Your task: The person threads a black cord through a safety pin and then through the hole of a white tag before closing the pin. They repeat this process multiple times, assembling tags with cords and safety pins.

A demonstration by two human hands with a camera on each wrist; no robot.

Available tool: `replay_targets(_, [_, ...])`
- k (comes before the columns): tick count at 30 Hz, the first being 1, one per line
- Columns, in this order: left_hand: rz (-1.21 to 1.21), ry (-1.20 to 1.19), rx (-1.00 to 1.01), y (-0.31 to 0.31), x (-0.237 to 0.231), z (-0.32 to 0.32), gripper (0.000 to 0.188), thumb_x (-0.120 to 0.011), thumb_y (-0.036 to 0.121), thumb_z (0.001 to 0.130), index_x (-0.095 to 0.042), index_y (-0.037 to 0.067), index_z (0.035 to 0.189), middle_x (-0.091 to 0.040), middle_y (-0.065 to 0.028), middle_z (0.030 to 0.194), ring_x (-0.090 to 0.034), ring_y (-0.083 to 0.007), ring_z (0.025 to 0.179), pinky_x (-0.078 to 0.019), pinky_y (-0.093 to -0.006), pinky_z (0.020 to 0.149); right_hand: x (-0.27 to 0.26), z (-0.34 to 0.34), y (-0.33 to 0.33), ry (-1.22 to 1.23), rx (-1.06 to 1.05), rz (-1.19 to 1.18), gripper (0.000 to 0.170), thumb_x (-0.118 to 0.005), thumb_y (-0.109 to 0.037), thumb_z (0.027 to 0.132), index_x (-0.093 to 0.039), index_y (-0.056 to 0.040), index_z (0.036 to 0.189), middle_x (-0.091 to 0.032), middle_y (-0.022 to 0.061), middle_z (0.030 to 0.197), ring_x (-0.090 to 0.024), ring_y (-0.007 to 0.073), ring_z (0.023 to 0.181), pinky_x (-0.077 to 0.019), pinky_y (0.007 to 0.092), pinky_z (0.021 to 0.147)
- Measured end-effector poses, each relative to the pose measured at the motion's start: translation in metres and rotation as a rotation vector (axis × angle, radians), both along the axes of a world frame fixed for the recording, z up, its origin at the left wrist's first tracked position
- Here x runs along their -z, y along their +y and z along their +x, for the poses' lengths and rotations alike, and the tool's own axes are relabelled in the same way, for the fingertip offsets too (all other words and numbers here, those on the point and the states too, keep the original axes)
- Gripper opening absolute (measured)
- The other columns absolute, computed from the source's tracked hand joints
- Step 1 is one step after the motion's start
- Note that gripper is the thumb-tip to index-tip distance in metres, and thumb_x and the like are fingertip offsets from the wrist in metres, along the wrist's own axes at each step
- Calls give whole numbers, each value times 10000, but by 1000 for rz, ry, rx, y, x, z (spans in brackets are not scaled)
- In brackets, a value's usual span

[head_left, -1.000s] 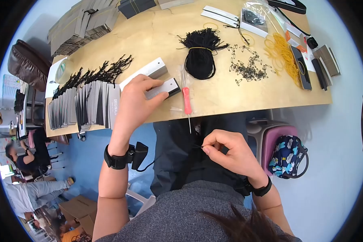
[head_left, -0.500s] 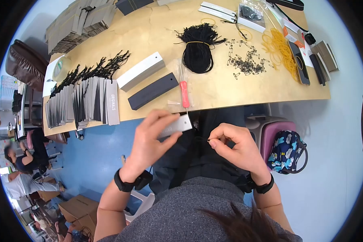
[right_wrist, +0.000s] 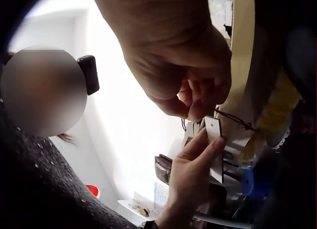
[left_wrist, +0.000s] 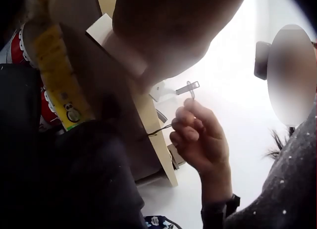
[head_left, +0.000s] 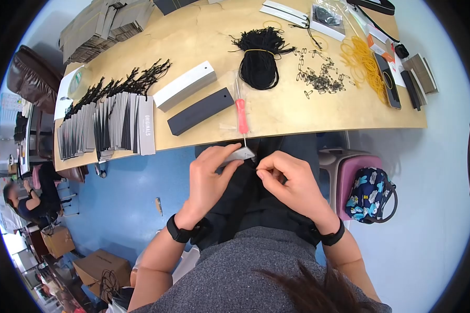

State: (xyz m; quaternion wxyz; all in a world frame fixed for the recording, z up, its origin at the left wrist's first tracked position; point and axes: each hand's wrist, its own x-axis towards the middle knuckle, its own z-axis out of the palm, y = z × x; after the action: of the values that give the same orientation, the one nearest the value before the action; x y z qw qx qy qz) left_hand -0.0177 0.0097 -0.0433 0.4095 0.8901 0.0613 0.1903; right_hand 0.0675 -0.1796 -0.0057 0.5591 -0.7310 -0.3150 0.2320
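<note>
Over the lap, just off the table's front edge, my left hand (head_left: 209, 169) grips a pale tag (head_left: 243, 153) between thumb and fingers. The tag has a small hole near its end, which shows in the right wrist view. Right beside it, my right hand (head_left: 287, 180) pinches a thin black cord (right_wrist: 233, 119). A small loop of the cord stands out past the fingertips, and a knotted tail hangs on the other side. The red-handled tool (head_left: 241, 117) lies on the table with its thin shaft over the edge, close above the tag.
On the table (head_left: 297, 115) lie a white tag stack (head_left: 185, 86), a black tag stack (head_left: 201, 112), corded tags (head_left: 120, 125), a banded black cord bundle (head_left: 258, 68), small metal pins (head_left: 321, 83), yellow rubber bands (head_left: 365, 68) and a phone (head_left: 387, 83). A patterned bag (head_left: 371, 195) sits at right.
My left hand has picked up the pale tag from atop the black stack and brought it down over the lap, toward the right hand. The right hand still pinches the cord, slightly higher.
</note>
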Motion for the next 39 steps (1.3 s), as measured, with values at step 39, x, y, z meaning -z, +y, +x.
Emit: replay_targets(39, [-370,222,284,20,-25,-16,245,-699,-66,776,-743,34,995,-663,-64,886,-627,-172,790,-466,-277,670,-10,14,-4,335,-2,-47,257,-675,-200,967,-654,18,1102,-623,61,903,-582,97,630,-480,258,580])
